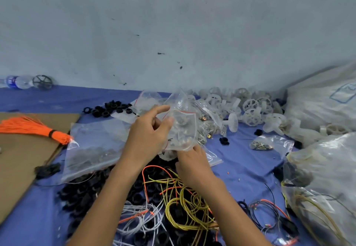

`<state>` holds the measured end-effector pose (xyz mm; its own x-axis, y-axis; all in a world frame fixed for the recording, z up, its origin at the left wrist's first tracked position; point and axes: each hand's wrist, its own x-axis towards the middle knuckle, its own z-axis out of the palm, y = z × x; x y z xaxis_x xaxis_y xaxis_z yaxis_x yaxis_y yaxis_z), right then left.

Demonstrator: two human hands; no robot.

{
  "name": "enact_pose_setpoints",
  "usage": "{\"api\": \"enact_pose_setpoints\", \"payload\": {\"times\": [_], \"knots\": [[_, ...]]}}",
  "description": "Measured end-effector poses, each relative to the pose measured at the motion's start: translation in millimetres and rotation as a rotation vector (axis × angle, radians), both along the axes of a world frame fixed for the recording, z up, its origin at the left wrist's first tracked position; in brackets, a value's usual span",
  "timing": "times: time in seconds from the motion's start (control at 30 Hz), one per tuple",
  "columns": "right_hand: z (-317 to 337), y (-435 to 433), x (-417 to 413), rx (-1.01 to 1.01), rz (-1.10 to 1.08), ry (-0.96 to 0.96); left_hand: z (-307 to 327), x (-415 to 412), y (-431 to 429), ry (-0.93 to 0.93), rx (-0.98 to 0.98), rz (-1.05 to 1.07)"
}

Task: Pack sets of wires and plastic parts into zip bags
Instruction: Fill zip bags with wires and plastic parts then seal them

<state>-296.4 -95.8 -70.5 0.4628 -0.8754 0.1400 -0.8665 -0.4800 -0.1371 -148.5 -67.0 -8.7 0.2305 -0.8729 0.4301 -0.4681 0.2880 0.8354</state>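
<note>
A tangle of loose wires (179,205) lies nearest, in three colours I can count: yellow, orange and pale grey; it rests on a heap of black plastic parts (81,193), too many to count, on the blue cloth (38,99). Above it both forearms reach in to one small zip bag (182,130), held up over the cloth and holding pale parts and wire. The left hand (148,136) pinches its left edge under the thumb, index finger stretched out; the right hand (194,163) holds its lower edge, fingertips hidden beneath the bag, so how far they curl I cannot tell.

To the left lie one large clear bag (92,149), one orange tie bundle (32,128) on one cardboard sheet (17,164), and further back one water bottle (17,82) just beside one dark wheel (42,82). Behind the hands sit a cluster of black rings (109,109) and a pile of white wheels (252,109), neither countable. On the right lie one small bag of metal bits (269,143) and two big sacks (327,178).
</note>
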Motion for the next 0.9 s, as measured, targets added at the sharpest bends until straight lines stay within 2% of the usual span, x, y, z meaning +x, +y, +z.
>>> {"api": "enact_pose_setpoints", "payload": {"times": [0.1, 0.27, 0.47, 0.57, 0.7, 0.77, 0.83, 0.9], "knots": [[4, 3, -9, -0.094, -0.011, -0.062, 1, 4, 2, -0.006, -0.003, 0.004], [22, 14, -42, -0.11, -0.147, -0.323, -2, 9, 3, -0.006, -0.012, 0.029], [70, 20, -83, -0.197, -0.17, -0.437, -7, 9, -1, -0.048, -0.039, 0.093], [83, 25, -98, -0.22, -0.125, -0.586, -6, 8, -2, -0.063, -0.044, 0.129], [96, 31, -103, -0.097, -0.013, -1.014, -7, 2, -2, -0.062, -0.032, 0.113], [98, 36, -103, 0.066, 0.075, -1.16, -7, 1, -1, -0.058, -0.03, 0.107], [98, 39, -98, 0.248, 0.154, -1.205, -7, -1, -2, -0.064, -0.034, 0.104], [95, 40, -87, 0.353, 0.155, -1.154, -7, -2, -2, -0.07, -0.039, 0.104]]}}
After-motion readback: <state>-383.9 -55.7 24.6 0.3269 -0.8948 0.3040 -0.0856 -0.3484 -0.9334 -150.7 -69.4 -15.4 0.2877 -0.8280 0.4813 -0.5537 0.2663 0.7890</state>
